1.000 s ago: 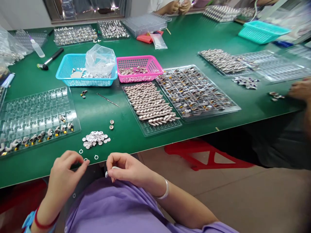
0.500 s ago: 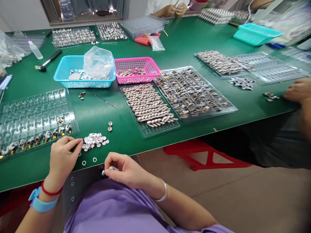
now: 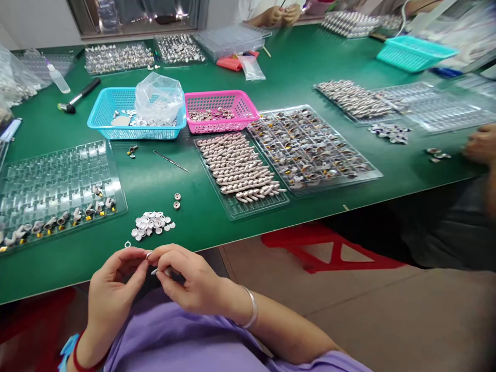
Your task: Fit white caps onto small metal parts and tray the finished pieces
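Observation:
Just over the table's front edge, my two hands meet above my lap. My left hand pinches a small white disc between thumb and forefinger; the right forefinger touches it too. Curled beside it, my right hand holds a small pale, shiny part, mostly hidden by the fingers. Beyond the hands lies a pile of small white discs. Close to the pile are two small round metal cups, and a thin white ring rests nearer my left hand.
On the green table, a clear tray with several small parts lies left. Behind are a blue basket, a pink basket and tweezers. Trays of pale parts and dark parts lie right. A co-worker's hand rests far right.
My left hand has left the disc pile and come toward me and right, with a white disc pinched in it, to meet my right hand. The right hand has shifted slightly left.

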`<state>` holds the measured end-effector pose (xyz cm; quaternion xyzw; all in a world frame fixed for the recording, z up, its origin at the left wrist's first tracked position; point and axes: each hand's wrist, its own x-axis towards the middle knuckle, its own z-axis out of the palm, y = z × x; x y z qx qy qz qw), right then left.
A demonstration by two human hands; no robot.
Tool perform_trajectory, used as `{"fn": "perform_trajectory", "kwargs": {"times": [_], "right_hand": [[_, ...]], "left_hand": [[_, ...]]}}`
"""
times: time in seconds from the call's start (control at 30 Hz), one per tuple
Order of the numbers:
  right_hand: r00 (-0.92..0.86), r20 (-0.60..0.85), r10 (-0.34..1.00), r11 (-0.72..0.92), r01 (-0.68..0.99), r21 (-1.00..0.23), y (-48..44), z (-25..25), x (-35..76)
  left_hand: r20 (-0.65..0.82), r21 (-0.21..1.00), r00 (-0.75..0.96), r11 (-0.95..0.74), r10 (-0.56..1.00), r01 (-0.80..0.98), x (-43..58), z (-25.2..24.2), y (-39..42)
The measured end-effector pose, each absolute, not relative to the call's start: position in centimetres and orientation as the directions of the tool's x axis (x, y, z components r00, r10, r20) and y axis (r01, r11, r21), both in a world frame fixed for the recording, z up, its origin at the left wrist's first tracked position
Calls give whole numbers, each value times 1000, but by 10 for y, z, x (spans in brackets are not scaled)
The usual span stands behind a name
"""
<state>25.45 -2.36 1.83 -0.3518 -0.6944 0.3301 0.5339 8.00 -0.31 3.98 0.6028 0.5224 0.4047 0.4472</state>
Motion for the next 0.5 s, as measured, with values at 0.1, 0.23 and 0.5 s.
{"fn": "perform_trajectory", "kwargs": {"times": [0.1, 0.23, 0.5], "right_hand": [[-155, 518, 841, 537, 138, -832, -27, 20, 256], [-158, 486, 859, 506, 126, -853, -31, 22, 258], [-234, 397, 887, 430, 110, -896, -35, 33, 266]], "left_hand": [[4, 967, 146, -41, 989, 251, 80, 37, -2], [119, 941, 207, -177, 971, 287, 79, 37, 1], [87, 904, 256, -184, 963, 386, 75, 38, -1]]}}
